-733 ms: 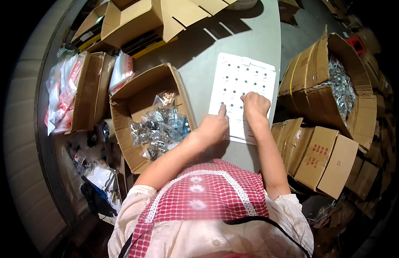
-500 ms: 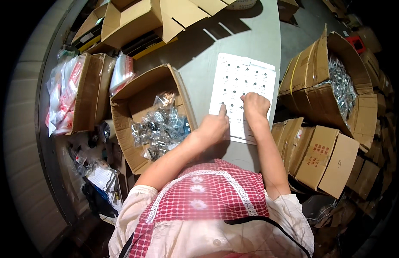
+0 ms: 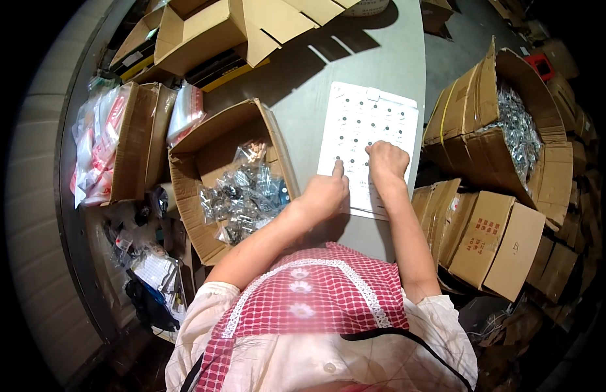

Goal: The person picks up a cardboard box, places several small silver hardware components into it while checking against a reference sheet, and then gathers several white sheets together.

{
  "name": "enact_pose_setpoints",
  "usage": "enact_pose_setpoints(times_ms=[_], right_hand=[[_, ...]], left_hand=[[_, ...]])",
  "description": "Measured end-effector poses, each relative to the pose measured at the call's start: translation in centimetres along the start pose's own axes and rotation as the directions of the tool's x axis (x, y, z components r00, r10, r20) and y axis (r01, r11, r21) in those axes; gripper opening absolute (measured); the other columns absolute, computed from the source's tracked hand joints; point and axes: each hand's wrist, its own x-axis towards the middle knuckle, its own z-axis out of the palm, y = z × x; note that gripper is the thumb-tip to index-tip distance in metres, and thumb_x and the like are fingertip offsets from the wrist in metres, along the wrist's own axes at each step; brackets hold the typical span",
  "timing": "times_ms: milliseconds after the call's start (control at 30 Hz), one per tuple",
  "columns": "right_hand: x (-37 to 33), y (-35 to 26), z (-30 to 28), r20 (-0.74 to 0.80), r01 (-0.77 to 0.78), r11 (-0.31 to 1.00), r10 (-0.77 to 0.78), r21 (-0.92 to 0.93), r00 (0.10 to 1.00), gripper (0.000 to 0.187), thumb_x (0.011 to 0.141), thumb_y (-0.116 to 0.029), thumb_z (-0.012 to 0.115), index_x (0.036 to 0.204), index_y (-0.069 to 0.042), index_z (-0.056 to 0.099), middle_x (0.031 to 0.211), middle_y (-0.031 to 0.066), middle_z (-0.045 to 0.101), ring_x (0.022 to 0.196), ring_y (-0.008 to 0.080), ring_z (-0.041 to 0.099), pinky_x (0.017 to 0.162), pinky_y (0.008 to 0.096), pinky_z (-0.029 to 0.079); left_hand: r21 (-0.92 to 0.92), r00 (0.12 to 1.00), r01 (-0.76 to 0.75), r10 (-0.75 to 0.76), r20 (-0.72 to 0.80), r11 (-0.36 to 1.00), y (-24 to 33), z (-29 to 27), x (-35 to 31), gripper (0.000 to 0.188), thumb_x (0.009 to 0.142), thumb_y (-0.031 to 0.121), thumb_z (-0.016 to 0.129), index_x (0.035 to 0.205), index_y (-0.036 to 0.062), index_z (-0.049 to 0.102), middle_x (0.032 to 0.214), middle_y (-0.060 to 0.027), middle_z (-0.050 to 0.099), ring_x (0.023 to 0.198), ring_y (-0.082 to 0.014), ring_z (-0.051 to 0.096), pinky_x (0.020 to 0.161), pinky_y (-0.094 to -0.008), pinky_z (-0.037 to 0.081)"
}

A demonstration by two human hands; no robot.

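A flat white sheet or board (image 3: pixel 375 117) with rows of small dark round spots lies on the grey table, a pale tab at its top edge. My left hand (image 3: pixel 322 195) rests at its lower left edge, index finger stretched out with the tip at one dark spot. The other fingers curl under, and nothing shows in them. Over the right half of the board is my right hand (image 3: pixel 388 161), its fingers bent together and thumb side toward the left hand. Whatever those fingertips hold, if anything, is hidden or too small to make out.
Left of the board stands an open cardboard box (image 3: pixel 218 140) of clear bags with small metal parts (image 3: pixel 241 202). Plastic bags (image 3: pixel 97 147) fill another box farther left. To the right are a large carton (image 3: pixel 463 108) of shiny packets and a smaller carton (image 3: pixel 482 238). Empty cardboard (image 3: pixel 205 29) sits behind.
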Motion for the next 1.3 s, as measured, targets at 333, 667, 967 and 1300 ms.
enact_pose_setpoints(times_ms=[333, 667, 967, 1300], right_hand=[[0.2, 0.1, 1.9, -0.087, -0.029, 0.999, 0.031, 0.022, 0.996, 0.028, 0.091, -0.030, 0.064, 0.082, -0.004, 0.070, 0.071, 0.0133, 0.071, 0.069, 0.0265, 0.073, 0.058, 0.0359, 0.056], [-0.1, 0.2, 2.6, -0.144, -0.014, 1.000, 0.013, -0.007, 0.989, 0.033, 0.089, -0.037, 0.068, 0.074, -0.008, 0.072, 0.068, 0.0121, 0.070, 0.066, 0.0265, 0.071, 0.058, 0.0365, 0.055], [0.1, 0.2, 2.6, -0.130, -0.035, 0.999, 0.036, 0.006, 0.991, 0.031, 0.088, -0.036, 0.069, 0.074, -0.008, 0.071, 0.070, 0.0125, 0.071, 0.069, 0.0261, 0.071, 0.059, 0.0376, 0.055], [-0.2, 0.4, 2.4, -0.153, -0.008, 1.000, 0.007, -0.012, 0.988, 0.035, 0.089, -0.038, 0.067, 0.074, -0.008, 0.071, 0.067, 0.0122, 0.070, 0.066, 0.0271, 0.071, 0.058, 0.0379, 0.055]], left_hand=[[0.102, 0.990, 0.008, 0.007, -0.143, 0.995, -0.6, 0.7, 3.7, 0.059, 0.080, 0.012, 0.061, 0.131, -0.0154, 0.047, 0.093, -0.0234, 0.067, 0.054, -0.0234, 0.067, 0.048, -0.0323, 0.053], [0.079, 0.979, 0.036, -0.051, 0.199, 0.996, 1.3, 1.5, 6.1, 0.082, 0.076, 0.013, 0.066, 0.134, -0.0312, 0.028, 0.058, -0.0100, 0.063, 0.047, -0.0222, 0.062, 0.045, -0.0357, 0.049], [0.060, 0.991, 0.006, -0.014, 0.132, 0.998, 1.0, 1.2, 5.6, 0.080, 0.075, 0.011, 0.064, 0.133, -0.0319, 0.029, 0.057, -0.0100, 0.062, 0.045, -0.0223, 0.061, 0.045, -0.0357, 0.049], [0.010, 0.987, -0.040, 0.038, 0.159, 0.999, 0.6, 0.5, 5.8, 0.085, 0.072, 0.015, 0.069, 0.131, -0.0324, 0.032, 0.057, -0.0108, 0.062, 0.048, -0.0234, 0.063, 0.049, -0.0361, 0.051]])
